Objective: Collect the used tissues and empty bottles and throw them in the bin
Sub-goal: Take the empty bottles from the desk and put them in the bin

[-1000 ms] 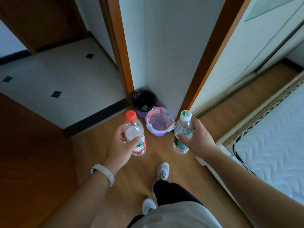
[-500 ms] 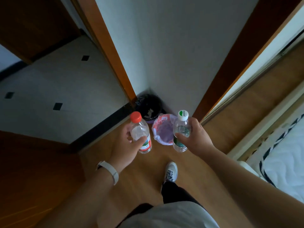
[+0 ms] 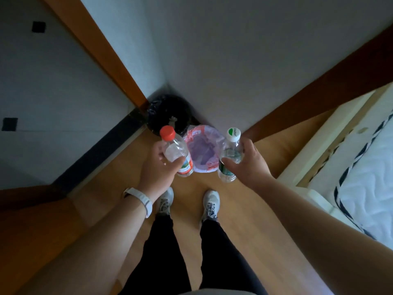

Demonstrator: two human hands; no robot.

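My left hand [image 3: 157, 167] grips a clear plastic bottle with a red cap [image 3: 175, 152], held upright just left of a small purple bin [image 3: 202, 153] lined with a pink-edged bag. My right hand [image 3: 247, 165] grips a clear bottle with a white-and-green cap [image 3: 230, 154], upright just right of that bin. Both bottles hang above the floor at the bin's rim. A second bin with a black bag [image 3: 168, 113] stands behind it in the wall corner. No tissues are visible.
The bins sit in a corner between a wooden door frame [image 3: 102, 50] and a white wall. A bed with a white mattress [image 3: 365, 177] lies to the right. My feet in white shoes [image 3: 210, 203] stand on the wooden floor just before the bins.
I have stepped closer to the corner and look more steeply down. Both feet now stand side by side. The bottles have come to either side of the purple bin.
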